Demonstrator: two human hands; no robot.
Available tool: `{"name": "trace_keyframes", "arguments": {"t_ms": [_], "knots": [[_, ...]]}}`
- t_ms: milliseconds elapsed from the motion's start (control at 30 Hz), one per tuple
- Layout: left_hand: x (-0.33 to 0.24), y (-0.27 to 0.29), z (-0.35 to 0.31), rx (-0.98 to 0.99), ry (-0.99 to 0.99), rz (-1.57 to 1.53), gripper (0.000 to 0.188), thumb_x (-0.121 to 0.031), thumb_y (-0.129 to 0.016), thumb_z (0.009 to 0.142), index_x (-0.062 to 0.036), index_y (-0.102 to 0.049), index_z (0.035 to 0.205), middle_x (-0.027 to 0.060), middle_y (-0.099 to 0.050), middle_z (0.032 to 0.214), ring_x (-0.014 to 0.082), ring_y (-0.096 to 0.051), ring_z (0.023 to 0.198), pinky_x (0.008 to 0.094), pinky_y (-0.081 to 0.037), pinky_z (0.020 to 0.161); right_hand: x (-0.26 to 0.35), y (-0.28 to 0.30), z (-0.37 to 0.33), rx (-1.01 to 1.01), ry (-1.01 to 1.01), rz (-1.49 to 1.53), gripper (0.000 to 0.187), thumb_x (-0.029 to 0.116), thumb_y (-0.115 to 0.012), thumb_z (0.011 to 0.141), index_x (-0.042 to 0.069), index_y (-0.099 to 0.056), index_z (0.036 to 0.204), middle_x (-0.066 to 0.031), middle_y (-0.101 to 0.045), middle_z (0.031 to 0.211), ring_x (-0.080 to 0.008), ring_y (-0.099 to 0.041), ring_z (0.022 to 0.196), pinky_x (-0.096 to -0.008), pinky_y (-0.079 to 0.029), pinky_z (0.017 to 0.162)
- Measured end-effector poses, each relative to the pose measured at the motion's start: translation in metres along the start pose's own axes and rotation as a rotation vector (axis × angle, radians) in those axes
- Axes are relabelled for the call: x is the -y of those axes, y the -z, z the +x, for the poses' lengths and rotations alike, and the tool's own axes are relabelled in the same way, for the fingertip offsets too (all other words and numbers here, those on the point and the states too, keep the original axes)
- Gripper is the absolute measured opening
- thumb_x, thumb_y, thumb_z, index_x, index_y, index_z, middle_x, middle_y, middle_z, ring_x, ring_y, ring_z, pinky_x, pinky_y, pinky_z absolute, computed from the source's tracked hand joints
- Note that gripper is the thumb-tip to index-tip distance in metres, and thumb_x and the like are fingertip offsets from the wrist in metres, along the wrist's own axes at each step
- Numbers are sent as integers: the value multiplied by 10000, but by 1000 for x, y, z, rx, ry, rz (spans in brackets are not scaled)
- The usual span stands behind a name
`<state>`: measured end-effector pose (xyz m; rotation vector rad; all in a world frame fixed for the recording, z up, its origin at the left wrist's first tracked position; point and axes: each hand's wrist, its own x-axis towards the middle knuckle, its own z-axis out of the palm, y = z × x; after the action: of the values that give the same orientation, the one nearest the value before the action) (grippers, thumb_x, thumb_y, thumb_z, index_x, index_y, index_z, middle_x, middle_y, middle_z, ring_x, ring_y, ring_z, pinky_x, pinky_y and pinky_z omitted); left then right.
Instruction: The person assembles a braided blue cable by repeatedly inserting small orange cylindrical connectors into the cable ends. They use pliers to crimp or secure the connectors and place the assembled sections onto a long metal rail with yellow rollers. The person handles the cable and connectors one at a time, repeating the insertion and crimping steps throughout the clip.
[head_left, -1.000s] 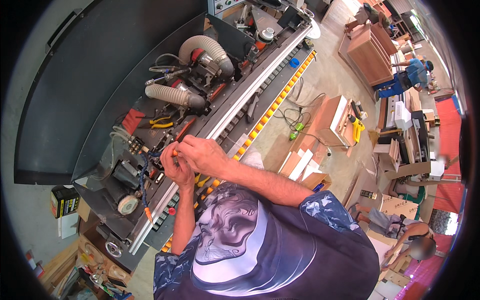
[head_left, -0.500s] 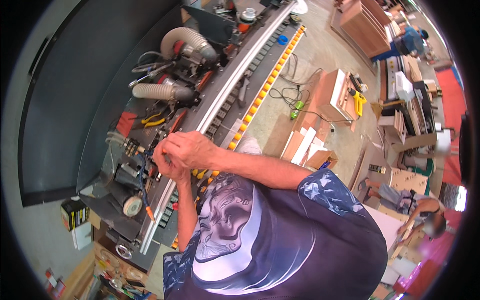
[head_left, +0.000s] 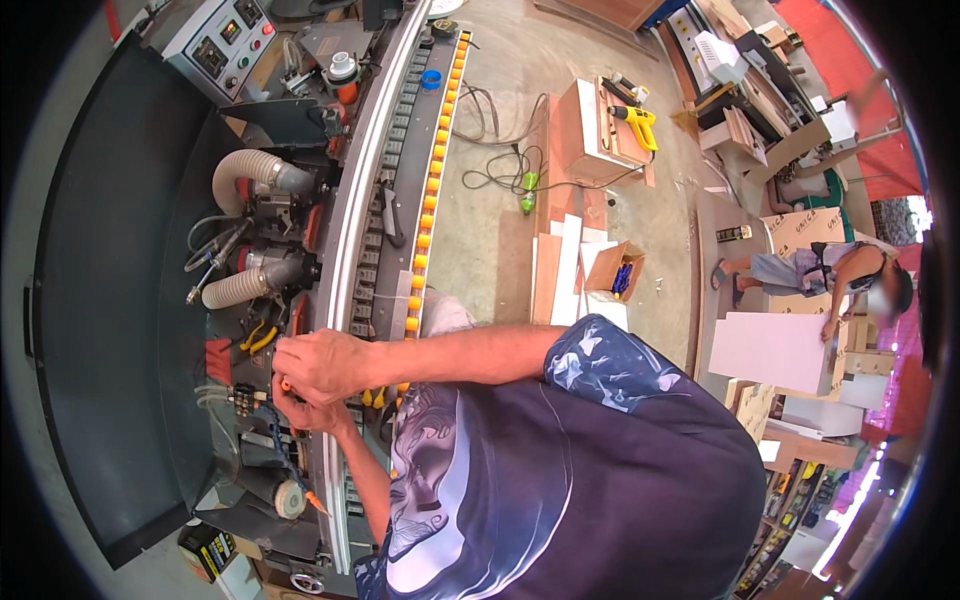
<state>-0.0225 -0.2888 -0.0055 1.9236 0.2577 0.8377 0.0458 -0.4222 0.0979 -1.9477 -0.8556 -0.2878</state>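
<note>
My right hand (head_left: 325, 365) and my left hand (head_left: 308, 412) are close together over the machine bed, the right one above the left in the picture. Fingers of both are closed in a pinch around a small orange piece (head_left: 287, 384), mostly covered by them; its kind does not show. Just beside the hands lie yellow-handled pliers (head_left: 260, 338). A small valve block (head_left: 243, 400) with thin clear tubes sits next to my left hand. Below it a blue jointed hose (head_left: 283, 455) ends in an orange nozzle (head_left: 316, 502).
Two ribbed grey hoses (head_left: 240, 288) rise from motor units. A white rail (head_left: 350, 230) and a row of yellow rollers (head_left: 432, 185) run along the machine. Behind stand a yellow heat gun (head_left: 637, 125), a box (head_left: 610, 270) and a person (head_left: 840, 285) handling a white panel (head_left: 770, 350).
The view has swung, so the machine stands more upright and its control panel shows. Both hands stay together around the orange piece, now nearer the valve block.
</note>
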Motion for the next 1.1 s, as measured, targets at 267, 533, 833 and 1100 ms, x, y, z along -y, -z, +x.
{"name": "trace_keyframes", "arguments": {"t_ms": [267,533,833,1100], "knots": [[-2,6,6,-26,49,186,257,-70,-739,997,2,-692,1239,117,-729,1167,226,-675,1055,350,-552,917,-12,12,-25,33,-262,238,163,91,-621,785,46,-591,939,-194,-631,879,-428,-653,836,-503,-533,721],[-30,16,12,-11,51,211,344,-146,-793,975,-65,-709,1298,104,-696,1292,228,-671,1137,323,-555,882,-84,-12,-108,398,-638,-149,183,135,-616,875,-28,-627,958,-308,-709,903,-507,-708,896,-588,-573,799],[-32,60,5,-146,323,89,373,-93,-734,991,-20,-655,1348,118,-673,1302,193,-666,1149,313,-589,883,-134,-28,-122,502,-672,-422,231,149,-660,917,-46,-633,1037,-327,-722,988,-510,-727,904,-591,-596,794],[-68,119,51,-300,372,-151,325,-74,-703,1030,-12,-624,1339,79,-690,1244,147,-669,1122,294,-581,877,-145,-15,-137,388,-566,-333,194,149,-658,948,-23,-632,1033,-292,-731,962,-537,-698,870,-609,-557,805]]}}
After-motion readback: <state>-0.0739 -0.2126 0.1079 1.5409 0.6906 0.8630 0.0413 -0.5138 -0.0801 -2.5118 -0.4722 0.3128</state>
